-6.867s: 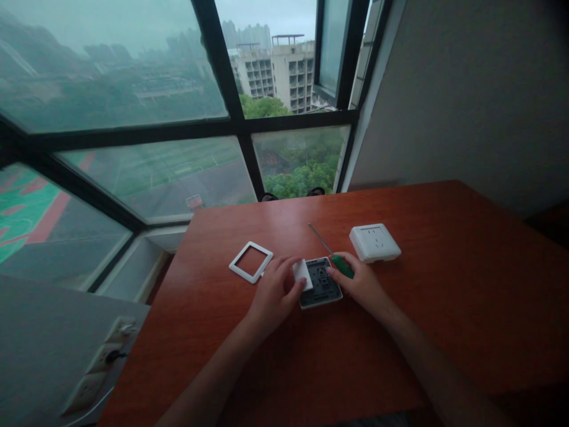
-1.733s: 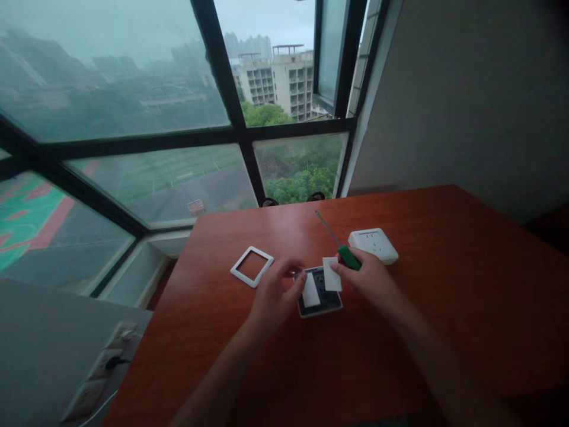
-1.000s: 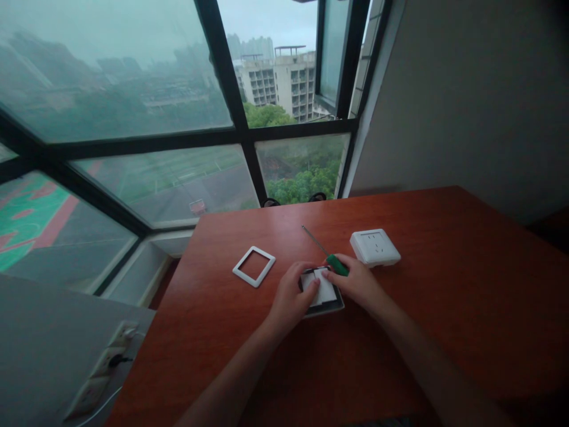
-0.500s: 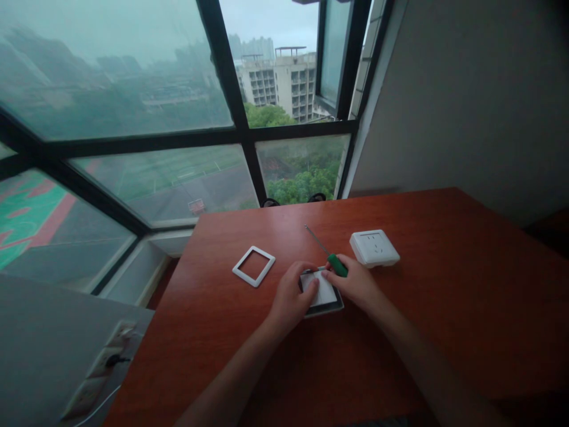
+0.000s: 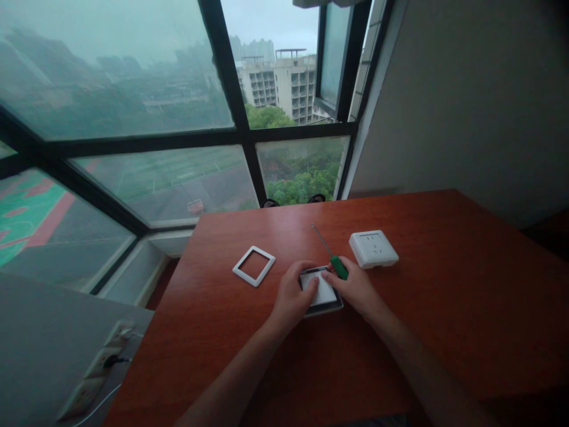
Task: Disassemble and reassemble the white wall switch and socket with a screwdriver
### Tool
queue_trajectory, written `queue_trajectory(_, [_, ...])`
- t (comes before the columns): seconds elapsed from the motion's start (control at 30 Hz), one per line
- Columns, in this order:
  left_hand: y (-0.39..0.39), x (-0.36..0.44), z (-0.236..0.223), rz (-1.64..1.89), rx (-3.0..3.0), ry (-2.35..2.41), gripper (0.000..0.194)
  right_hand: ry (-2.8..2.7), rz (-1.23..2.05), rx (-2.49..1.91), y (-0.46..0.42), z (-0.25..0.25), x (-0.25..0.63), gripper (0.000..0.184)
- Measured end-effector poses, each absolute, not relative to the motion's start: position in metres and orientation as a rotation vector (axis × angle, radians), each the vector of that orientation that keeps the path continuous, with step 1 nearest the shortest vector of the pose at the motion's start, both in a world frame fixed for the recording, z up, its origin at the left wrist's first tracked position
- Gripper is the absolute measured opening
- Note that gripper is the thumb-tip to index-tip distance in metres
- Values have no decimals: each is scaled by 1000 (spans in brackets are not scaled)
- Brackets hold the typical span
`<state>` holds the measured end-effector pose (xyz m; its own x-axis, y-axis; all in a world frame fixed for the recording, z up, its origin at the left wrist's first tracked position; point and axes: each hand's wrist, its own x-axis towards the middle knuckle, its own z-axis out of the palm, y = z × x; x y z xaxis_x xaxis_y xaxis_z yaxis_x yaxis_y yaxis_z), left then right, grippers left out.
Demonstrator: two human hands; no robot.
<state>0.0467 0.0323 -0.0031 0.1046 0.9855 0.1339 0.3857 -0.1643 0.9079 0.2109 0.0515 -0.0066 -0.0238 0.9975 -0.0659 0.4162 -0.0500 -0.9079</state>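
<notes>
A square wall-plate unit with a plain white face and a dark border rests on the table in front of me. My left hand is closed round its left side, thumb pressed on the white face. My right hand grips the green handle of a screwdriver, whose thin shaft points away and up to the left, clear of the unit. The right thumb touches the unit's upper right part. Its underside is hidden.
A white square frame lies flat to the left. To the right, a white wall socket sits face up. The reddish wooden table stands against the windows, with plugged-in outlets on the low wall at left.
The screwdriver's tip has swung a little to the right, and the right hand has shifted slightly with it. The left hand keeps its hold on the wall-plate unit.
</notes>
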Motion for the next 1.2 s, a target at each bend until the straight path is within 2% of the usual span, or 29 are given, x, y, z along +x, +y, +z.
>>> queue_trajectory(0.33, [31, 40, -2, 1018, 1782, 1353, 23, -1451, 1176, -1489, 40, -11, 220, 29])
queue_trajectory(0.47, [35, 12, 9, 921, 2051, 1630, 24, -1421, 1253, -1464, 37, -9, 223, 29])
queue_trajectory(0.57, [39, -22, 18, 731, 2167, 2101, 36, -1407, 1323, -1448, 35, -7, 223, 30])
queue_trajectory(0.63, [41, -42, 21, 546, 2103, 2340, 54, -1397, 1347, -1435, 34, -6, 222, 29])
queue_trajectory(0.7, [43, -55, 20, 387, 2088, 2349, 64, -1391, 1353, -1425, 33, -6, 222, 29])
queue_trajectory(0.77, [44, -62, 17, 337, 2131, 2252, 62, -1388, 1353, -1418, 34, -6, 222, 28])
queue_trajectory(0.87, [45, -64, 13, 417, 2175, 2142, 57, -1390, 1354, -1411, 34, -6, 222, 27])
queue_trajectory(1.2, [50, -66, 13, 978, 2071, 1768, 62, -1377, 1396, -1397, 34, -5, 225, 31])
